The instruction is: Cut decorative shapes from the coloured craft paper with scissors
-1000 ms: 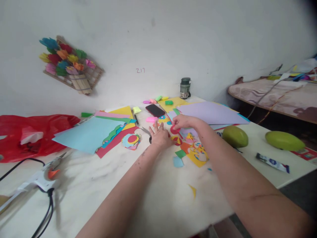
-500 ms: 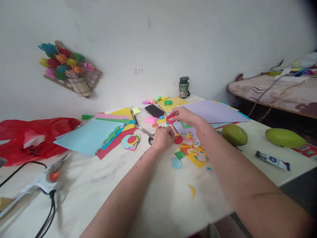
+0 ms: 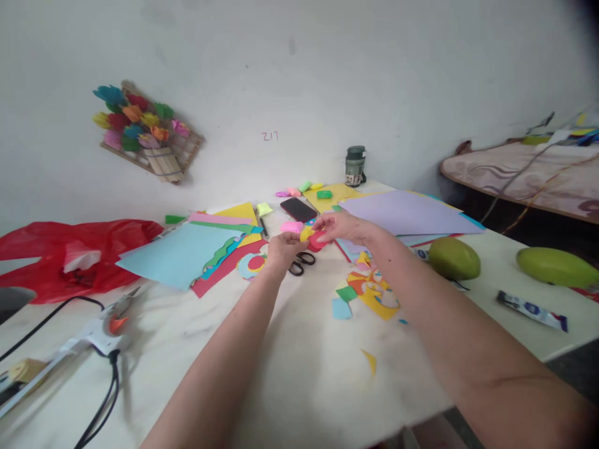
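Across the middle, a pale desk (image 3: 299, 386). On it at left, a red bag (image 3: 42, 249); just right of that, blue paper (image 3: 171, 255); at far right, purple paper (image 3: 407, 212). Nearer on the left side, a glue gun (image 3: 105, 337). Over the desk's middle, close together, the left hand (image 3: 282, 249) and right hand (image 3: 344, 226), both narrowed to a pinch. To the right, two green fruits (image 3: 455, 259), apart. Beyond the hands, a phone (image 3: 298, 209); on their near side, scissors (image 3: 302, 262). Held at the right hand's fingertips, between both hands, a red disc (image 3: 318, 241); next to it, at the left hand's fingertips, a yellow piece (image 3: 306, 234).
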`<state>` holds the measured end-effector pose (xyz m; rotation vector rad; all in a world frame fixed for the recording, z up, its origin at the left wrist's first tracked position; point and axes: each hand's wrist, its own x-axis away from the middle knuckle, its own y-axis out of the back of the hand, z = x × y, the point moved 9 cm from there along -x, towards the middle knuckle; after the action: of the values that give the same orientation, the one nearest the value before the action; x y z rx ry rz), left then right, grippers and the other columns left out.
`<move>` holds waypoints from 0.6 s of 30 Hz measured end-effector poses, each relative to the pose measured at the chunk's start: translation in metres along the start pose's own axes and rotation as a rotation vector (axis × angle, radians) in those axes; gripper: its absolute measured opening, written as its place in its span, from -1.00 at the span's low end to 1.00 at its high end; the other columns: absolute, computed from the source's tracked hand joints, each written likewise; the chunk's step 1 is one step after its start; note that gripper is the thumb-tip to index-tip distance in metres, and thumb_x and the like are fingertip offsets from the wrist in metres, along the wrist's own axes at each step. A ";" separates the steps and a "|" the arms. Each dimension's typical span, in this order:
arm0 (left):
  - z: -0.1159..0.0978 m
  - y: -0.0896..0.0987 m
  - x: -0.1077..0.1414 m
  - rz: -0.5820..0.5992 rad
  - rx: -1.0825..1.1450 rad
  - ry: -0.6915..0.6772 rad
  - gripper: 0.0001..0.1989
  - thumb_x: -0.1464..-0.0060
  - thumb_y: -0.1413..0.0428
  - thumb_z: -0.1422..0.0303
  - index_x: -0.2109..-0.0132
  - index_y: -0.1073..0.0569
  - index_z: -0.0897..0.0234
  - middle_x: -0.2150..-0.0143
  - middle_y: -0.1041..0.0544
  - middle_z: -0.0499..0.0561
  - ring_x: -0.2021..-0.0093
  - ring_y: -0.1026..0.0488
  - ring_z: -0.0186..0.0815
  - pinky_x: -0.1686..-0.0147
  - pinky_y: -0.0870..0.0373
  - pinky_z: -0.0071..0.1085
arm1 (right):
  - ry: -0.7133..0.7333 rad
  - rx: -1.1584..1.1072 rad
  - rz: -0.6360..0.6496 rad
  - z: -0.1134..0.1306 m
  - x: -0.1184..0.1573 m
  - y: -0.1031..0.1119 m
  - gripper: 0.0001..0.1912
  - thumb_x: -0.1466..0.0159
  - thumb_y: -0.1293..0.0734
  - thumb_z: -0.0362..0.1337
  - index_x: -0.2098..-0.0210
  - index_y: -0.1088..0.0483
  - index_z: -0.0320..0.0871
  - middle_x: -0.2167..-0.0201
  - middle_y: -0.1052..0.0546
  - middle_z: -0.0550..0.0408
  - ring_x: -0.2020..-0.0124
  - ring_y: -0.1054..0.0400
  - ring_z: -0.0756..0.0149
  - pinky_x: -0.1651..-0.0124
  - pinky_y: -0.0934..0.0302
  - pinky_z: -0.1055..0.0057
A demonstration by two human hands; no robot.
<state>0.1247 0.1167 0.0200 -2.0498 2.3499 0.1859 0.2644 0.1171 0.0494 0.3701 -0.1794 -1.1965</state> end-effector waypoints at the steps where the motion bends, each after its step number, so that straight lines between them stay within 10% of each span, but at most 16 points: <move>1: -0.001 0.003 0.001 0.002 0.031 -0.003 -0.66 0.44 -0.30 0.32 0.45 -0.38 0.32 0.56 -0.45 -0.08 0.51 -0.39 -0.39 0.45 -0.27 -0.46 | 0.001 -0.012 0.007 0.000 -0.001 -0.004 -0.61 0.10 -0.42 -0.36 0.23 -0.41 -0.18 0.27 -0.50 0.06 0.35 -0.36 0.40 0.37 -0.24 0.51; 18: -0.013 0.020 0.005 0.014 -0.015 -0.042 -0.64 0.42 -0.31 0.24 0.46 -0.39 0.35 0.55 -0.46 -0.05 0.50 -0.40 -0.39 0.44 -0.28 -0.48 | 0.069 -0.103 0.077 0.005 -0.015 -0.042 -0.49 0.09 -0.43 -0.38 0.12 -0.34 -0.20 0.53 -0.43 0.20 0.52 -0.32 0.45 0.50 -0.19 0.54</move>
<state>0.1055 0.1129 0.0343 -2.0162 2.3460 0.2449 0.2208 0.1165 0.0396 0.3110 -0.0709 -1.1107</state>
